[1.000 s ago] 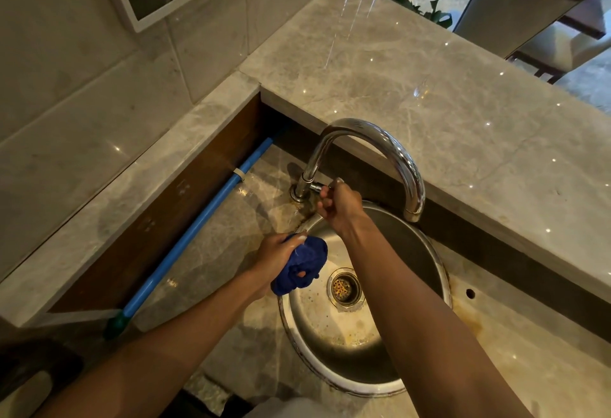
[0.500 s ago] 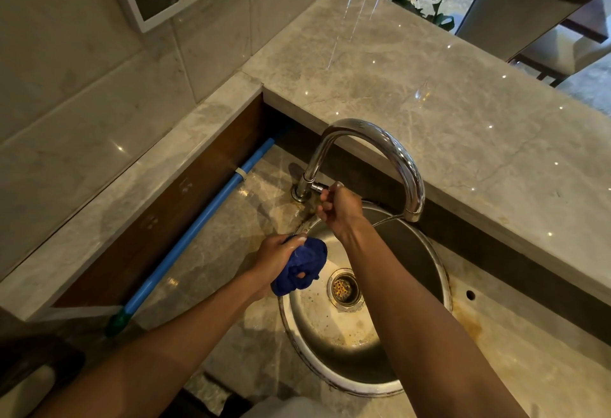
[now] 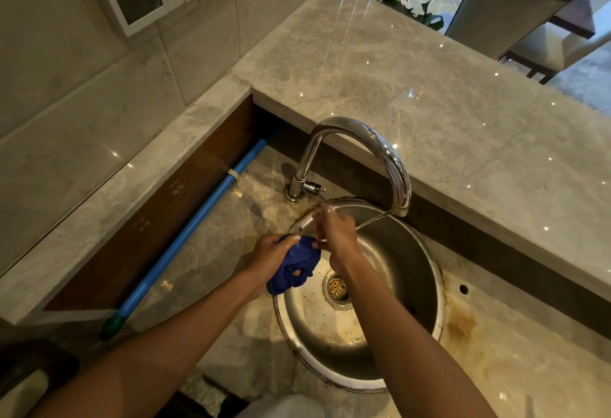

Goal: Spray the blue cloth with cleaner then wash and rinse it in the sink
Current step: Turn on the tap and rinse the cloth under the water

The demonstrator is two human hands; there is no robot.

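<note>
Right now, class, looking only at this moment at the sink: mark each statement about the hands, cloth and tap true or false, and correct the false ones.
1. The left hand holds the blue cloth bunched up. True.
2. Water runs from the tap. True: a thin stream slants from the spout.
3. The right hand rests on the tap lever. False: it is below the lever, beside the cloth.
4. The cloth lies flat over the drain. False: it is held above the sink near its left rim.

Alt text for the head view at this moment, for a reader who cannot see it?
Over a round steel sink, the left hand grips a bunched blue cloth while the right hand meets it beneath a thin stream from the curved faucet. A blue pipe runs along the counter's back edge.
</note>
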